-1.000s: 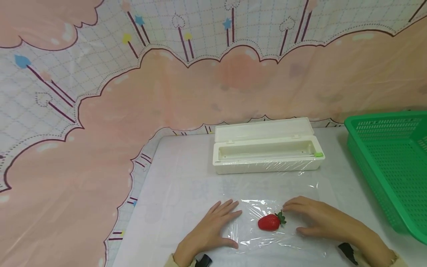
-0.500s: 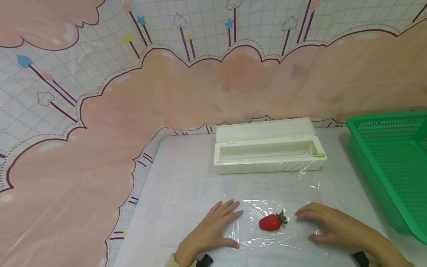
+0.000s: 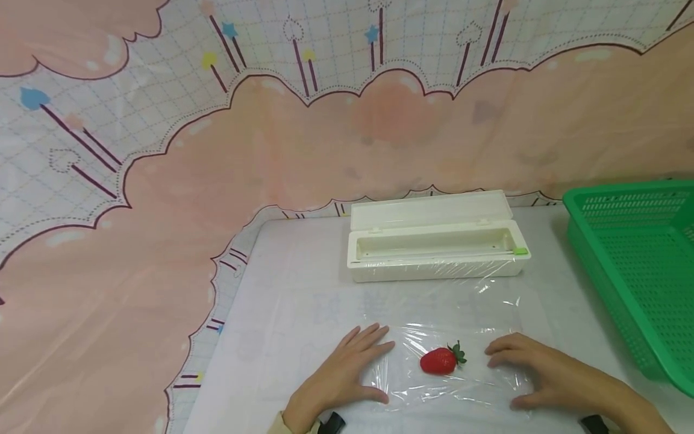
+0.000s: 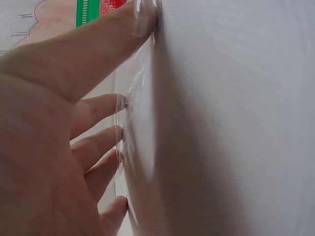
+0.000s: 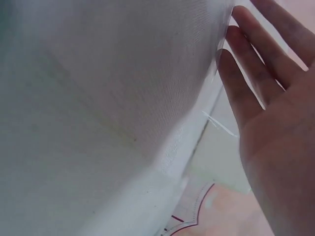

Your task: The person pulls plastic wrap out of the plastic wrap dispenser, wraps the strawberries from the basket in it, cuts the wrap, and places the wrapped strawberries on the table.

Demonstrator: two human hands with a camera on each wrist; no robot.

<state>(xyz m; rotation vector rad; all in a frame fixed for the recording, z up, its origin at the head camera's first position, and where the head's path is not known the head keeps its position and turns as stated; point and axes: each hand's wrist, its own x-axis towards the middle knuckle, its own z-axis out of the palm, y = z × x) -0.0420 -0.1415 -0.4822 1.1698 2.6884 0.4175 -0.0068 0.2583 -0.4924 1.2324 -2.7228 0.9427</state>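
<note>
A red strawberry (image 3: 438, 361) with a green leafy top lies on a sheet of clear plastic wrap (image 3: 417, 392) on the white table. To its left, my left hand (image 3: 347, 367) rests with spread fingers on the left edge of the wrap. In the left wrist view the fingertips (image 4: 118, 132) touch the film. My right hand (image 3: 547, 374) is to the right of the strawberry, fingers loosely bent, over the wrap's right side. The right wrist view has its fingers (image 5: 266, 59) extended at the film's surface. Nothing is pinched in either hand.
Behind the wrap stands a white plastic-wrap dispenser box (image 3: 434, 270) with its lid (image 3: 431, 211) raised and a small green slider (image 3: 520, 251) at its right end. The film runs from the box's front. A green basket (image 3: 612, 289) stands at the right.
My right hand has moved right, away from the strawberry, with its thumb dropping lower. My left hand and the strawberry have stayed in place.
</note>
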